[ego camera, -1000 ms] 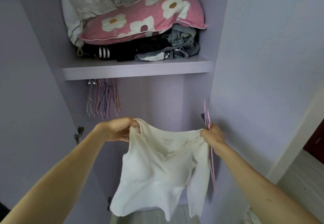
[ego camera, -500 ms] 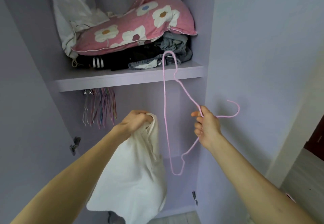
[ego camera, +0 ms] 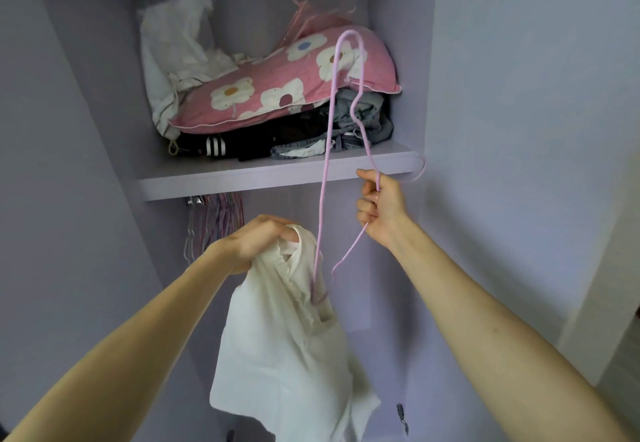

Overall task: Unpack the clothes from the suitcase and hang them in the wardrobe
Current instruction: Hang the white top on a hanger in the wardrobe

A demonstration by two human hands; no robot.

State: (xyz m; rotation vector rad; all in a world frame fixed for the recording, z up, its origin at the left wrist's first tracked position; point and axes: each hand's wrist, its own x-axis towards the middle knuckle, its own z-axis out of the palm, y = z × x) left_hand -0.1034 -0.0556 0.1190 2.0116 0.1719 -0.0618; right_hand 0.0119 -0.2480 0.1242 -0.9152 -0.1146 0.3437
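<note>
Lilac wardrobe shelf (ego camera: pixel 242 178) is sitting above. Your left hand (ego camera: pixel 258 240) is gripping the limp, light top (ego camera: pixel 284 355) by its neckline; your right hand (ego camera: pixel 381 206) is clasping the stiff hanger (ego camera: pixel 327 150), dipping its end into the collar. Shoulder seams are looking like the best hold.

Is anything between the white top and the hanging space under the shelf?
Nothing visible does. The left hand holds the white top before the open space below the shelf; spare hangers bunch at its left. The right hand holds the pink hanger, its lower end in the top.
</note>
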